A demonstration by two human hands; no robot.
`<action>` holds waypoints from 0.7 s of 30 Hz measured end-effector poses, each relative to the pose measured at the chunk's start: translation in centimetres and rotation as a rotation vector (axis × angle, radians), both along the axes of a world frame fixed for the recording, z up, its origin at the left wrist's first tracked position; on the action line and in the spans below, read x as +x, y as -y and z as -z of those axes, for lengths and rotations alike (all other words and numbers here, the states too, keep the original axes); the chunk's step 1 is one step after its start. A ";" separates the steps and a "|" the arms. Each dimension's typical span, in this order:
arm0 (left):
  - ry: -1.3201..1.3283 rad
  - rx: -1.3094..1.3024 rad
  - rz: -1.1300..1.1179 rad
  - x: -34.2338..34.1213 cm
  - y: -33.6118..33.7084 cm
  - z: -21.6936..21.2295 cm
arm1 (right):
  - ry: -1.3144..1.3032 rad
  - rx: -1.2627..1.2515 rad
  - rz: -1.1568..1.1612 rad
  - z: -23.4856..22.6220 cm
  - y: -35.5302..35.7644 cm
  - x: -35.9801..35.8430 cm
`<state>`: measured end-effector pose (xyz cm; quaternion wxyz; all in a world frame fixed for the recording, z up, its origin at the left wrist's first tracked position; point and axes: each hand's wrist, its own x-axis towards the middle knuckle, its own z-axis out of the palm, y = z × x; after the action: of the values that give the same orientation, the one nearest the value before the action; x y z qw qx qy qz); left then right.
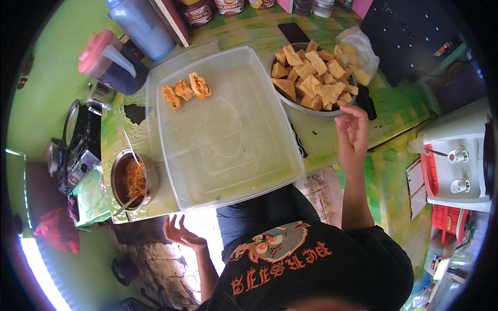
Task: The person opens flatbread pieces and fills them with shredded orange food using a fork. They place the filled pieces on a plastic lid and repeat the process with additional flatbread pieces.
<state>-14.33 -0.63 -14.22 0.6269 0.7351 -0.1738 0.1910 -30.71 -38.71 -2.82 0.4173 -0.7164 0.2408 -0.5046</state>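
Note:
My right hand (pixel 354 132) is raised at the near right rim of a round bowl (pixel 291 103) heaped with fried tofu pieces (pixel 314 78). Its fingers are curved, with the thumb apart and nothing between them. Below the table's front edge, my left hand (pixel 184 234) hangs with spread fingers, also empty. A large clear plastic tray (pixel 228 160) lies in front of me. Three stuffed tofu pieces (pixel 184 89) sit in its far left corner. To the tray's left stands a metal pot (pixel 149 181) of orange shredded filling (pixel 135 179), with two utensil handles sticking out.
Behind the tray's left corner stand a pink-lidded pitcher (pixel 119 67) and a blue jug (pixel 142 31). A dark phone (pixel 293 33) lies beyond the bowl, and a clear plastic bag (pixel 360 52) rests beside it. Several tubs (pixel 197 11) line the back.

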 end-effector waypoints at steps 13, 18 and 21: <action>-0.655 0.205 -0.611 2.1 -10.7 6.0 | -0.364 -0.367 -0.027 -2.6 3.1 2.5; -0.595 0.313 -0.548 5.0 -10.5 3.8 | -0.565 -0.411 -0.133 -2.3 4.3 7.5; -0.664 0.096 -0.506 5.7 -10.3 1.4 | -0.765 -0.470 -0.082 -2.0 4.9 9.9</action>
<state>-8.67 9.65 -15.59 0.5472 0.8046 0.2151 0.0834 -20.80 -43.61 -0.79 0.1438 -0.9358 0.2279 -0.2273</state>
